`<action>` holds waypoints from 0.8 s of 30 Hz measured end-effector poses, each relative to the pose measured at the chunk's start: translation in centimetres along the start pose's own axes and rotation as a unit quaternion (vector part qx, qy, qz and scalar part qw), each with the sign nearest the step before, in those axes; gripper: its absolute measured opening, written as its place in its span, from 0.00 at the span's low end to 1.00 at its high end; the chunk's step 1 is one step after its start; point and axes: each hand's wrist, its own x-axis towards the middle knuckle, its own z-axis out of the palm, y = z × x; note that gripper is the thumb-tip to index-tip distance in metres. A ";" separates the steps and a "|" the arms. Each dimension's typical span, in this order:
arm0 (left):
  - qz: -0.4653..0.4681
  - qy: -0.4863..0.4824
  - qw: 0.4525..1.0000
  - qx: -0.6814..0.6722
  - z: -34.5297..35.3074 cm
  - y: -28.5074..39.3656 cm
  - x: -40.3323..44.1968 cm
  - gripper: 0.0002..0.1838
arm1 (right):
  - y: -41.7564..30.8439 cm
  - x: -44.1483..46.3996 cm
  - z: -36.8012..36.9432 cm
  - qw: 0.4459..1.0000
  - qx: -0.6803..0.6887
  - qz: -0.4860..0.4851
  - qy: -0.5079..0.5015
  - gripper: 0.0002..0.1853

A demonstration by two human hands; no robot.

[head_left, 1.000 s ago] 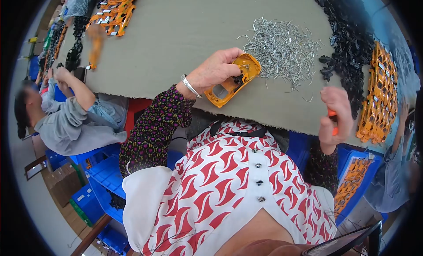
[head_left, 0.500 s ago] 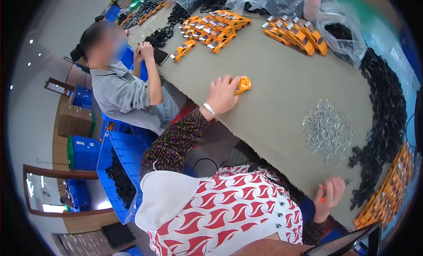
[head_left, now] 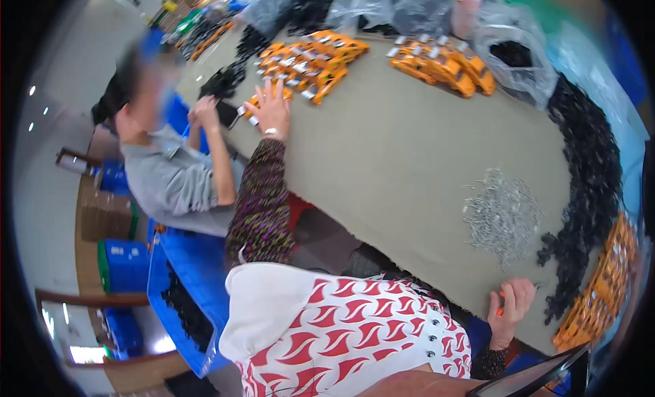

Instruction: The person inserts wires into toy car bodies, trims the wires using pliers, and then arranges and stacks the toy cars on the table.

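My left hand (head_left: pixel 271 111) is stretched out to the far left of the table, its fingers spread. It lies over or beside an orange toy car (head_left: pixel 250 109) at the near edge of a group of toy cars (head_left: pixel 314 59); whether it touches the car I cannot tell. My right hand (head_left: pixel 513 307) is closed around a tool with an orange handle (head_left: pixel 501 303) near the front edge. The tool's kind is mostly hidden by the fingers. A pile of small silver metal pieces (head_left: pixel 501 216) lies beyond this hand.
A co-worker in a grey shirt (head_left: pixel 174 168) sits at the left, hands over the table. Black parts (head_left: pixel 587 144) line the right side, with more orange cars (head_left: pixel 604 288) below. A second car group (head_left: pixel 443 62), plastic bags (head_left: pixel 515 52) and a pink bottle (head_left: pixel 467 13) stand behind.
My left hand has moved far left from mid-table, where it held an orange toy car, to the car group; its fingers are now spread. My right hand keeps its hold on the tool.
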 end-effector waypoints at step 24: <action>0.482 -0.026 0.864 -0.147 -9.6 36.9 10.5 0.26 | 2.3 -2.4 -2.0 0.998 0.063 0.003 -0.021 0.19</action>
